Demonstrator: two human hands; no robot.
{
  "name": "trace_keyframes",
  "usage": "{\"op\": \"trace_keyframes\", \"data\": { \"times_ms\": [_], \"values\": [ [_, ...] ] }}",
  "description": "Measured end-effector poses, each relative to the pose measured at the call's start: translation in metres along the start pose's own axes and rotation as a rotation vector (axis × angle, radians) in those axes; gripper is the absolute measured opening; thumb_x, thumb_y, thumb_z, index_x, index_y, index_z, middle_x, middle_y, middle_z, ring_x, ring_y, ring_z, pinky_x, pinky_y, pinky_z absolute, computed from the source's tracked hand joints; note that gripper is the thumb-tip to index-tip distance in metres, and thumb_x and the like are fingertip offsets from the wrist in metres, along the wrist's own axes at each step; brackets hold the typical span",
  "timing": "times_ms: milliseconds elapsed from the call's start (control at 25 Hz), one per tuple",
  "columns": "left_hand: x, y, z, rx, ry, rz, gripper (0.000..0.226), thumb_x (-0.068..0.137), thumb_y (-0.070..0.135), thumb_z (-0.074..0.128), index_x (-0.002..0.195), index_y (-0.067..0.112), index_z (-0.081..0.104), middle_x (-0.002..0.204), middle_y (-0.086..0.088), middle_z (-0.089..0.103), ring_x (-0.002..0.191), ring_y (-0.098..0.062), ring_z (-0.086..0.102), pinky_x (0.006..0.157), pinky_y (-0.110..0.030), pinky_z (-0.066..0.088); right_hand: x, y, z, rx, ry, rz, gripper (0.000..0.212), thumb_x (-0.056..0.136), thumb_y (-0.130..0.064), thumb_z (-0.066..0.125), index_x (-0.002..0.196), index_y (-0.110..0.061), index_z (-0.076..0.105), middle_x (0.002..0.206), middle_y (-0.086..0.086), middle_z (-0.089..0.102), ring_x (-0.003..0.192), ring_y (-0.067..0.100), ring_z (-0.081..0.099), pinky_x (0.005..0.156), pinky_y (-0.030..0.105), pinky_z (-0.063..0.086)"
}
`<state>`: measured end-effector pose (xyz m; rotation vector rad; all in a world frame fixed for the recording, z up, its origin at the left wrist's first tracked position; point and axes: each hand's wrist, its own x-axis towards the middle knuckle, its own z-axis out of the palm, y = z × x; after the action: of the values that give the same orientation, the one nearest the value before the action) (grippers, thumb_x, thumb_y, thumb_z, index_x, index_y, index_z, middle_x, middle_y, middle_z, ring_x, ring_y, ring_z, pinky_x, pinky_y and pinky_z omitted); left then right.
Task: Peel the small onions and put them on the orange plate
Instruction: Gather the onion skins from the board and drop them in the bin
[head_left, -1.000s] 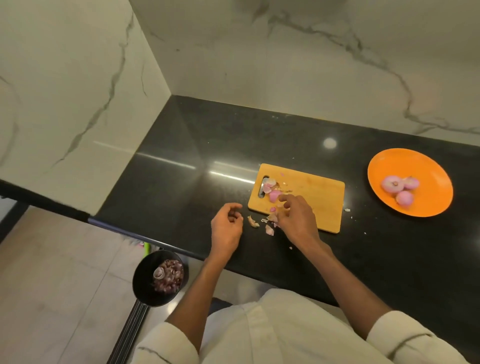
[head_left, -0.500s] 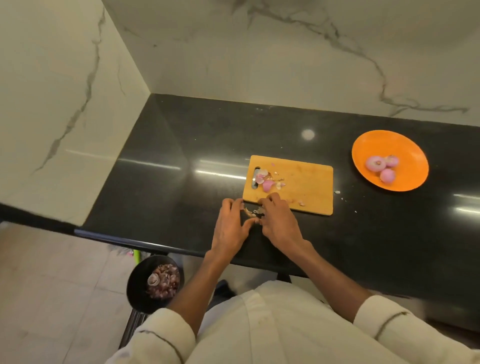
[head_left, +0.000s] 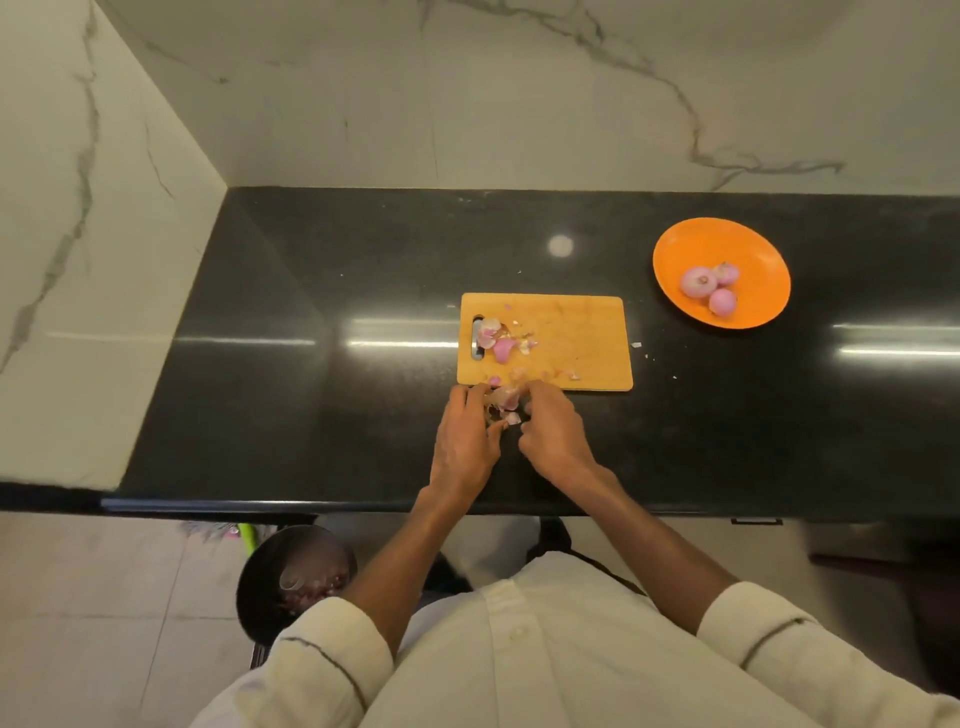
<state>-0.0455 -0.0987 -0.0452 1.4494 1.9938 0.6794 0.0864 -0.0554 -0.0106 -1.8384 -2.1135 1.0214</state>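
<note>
We cup both hands, left hand (head_left: 464, 441) and right hand (head_left: 555, 434), around loose peels (head_left: 505, 402) at the board's (head_left: 571, 332) near edge, fingers curled, probably gathering scraps. Three peeled onions (head_left: 707, 288) sit on the orange plate (head_left: 748, 244), far right on the desk (head_left: 311, 364).

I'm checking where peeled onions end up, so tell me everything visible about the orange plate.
The orange plate is round, shallow and plain, with a smooth matte look, perhaps plastic. It lies flat on the black countertop, to the right of the wooden cutting board and apart from it. Three peeled onions sit clustered near its middle. Neither hand touches it.
</note>
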Motion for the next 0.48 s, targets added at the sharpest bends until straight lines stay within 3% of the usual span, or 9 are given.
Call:
{"op": "trace_keyframes", "data": {
  "times_ms": [120, 200, 280, 400, 480],
  "values": [
    [-0.001, 0.002, -0.004, -0.003, 0.012, 0.000, 0.038, 0.103, 0.021, 0.070, 0.139, 0.016, 0.057, 0.137, -0.005, 0.052, 0.115, -0.019, 0.061, 0.095, -0.032, 0.053, 0.016, 0.006, -0.020, 0.108, 0.264, -0.069, 0.036, 0.097, 0.003, 0.065, 0.124, -0.019, 0.070, 0.120, 0.000, 0.062, 0.104, 0.015, 0.064, 0.088, 0.028, 0.056],
    [0.002, 0.003, -0.007, -0.005, 0.074, 0.024, 0.032, 0.106, 0.024, 0.065, 0.136, 0.016, 0.058, 0.131, -0.003, 0.052, 0.110, -0.018, 0.060, 0.093, -0.035, 0.056, 0.032, 0.007, -0.030, 0.096, 0.302, -0.142, 0.036, 0.099, 0.002, 0.062, 0.127, -0.019, 0.071, 0.125, 0.000, 0.063, 0.112, 0.015, 0.062, 0.092, 0.024, 0.052],
    [0.011, 0.004, -0.012, -0.014, 0.133, 0.027, 0.034, 0.106, 0.023, 0.065, 0.138, 0.015, 0.058, 0.126, -0.002, 0.052, 0.107, -0.017, 0.058, 0.091, -0.037, 0.057, 0.056, -0.003, -0.032, 0.033, 0.224, -0.222, 0.042, 0.099, 0.000, 0.061, 0.136, -0.018, 0.067, 0.137, 0.001, 0.060, 0.125, 0.020, 0.057, 0.098, 0.025, 0.044],
    [0.027, 0.010, -0.020, 0.013, 0.134, -0.018, 0.048, 0.104, 0.029, 0.069, 0.145, 0.011, 0.053, 0.128, -0.005, 0.049, 0.109, -0.018, 0.057, 0.091, -0.035, 0.054, 0.092, -0.024, -0.026, -0.077, 0.065, -0.338, 0.049, 0.100, -0.005, 0.061, 0.148, -0.020, 0.059, 0.156, 0.001, 0.051, 0.143, 0.023, 0.045, 0.113, 0.036, 0.041],
    [0.032, 0.012, -0.021, 0.058, 0.122, -0.037, 0.054, 0.104, 0.033, 0.069, 0.148, 0.009, 0.050, 0.132, -0.008, 0.049, 0.115, -0.022, 0.056, 0.095, -0.037, 0.054, 0.109, -0.029, -0.020, -0.198, -0.032, -0.424, 0.049, 0.101, -0.004, 0.057, 0.149, -0.016, 0.057, 0.158, 0.004, 0.051, 0.146, 0.026, 0.043, 0.118, 0.039, 0.038]
  ]
}}
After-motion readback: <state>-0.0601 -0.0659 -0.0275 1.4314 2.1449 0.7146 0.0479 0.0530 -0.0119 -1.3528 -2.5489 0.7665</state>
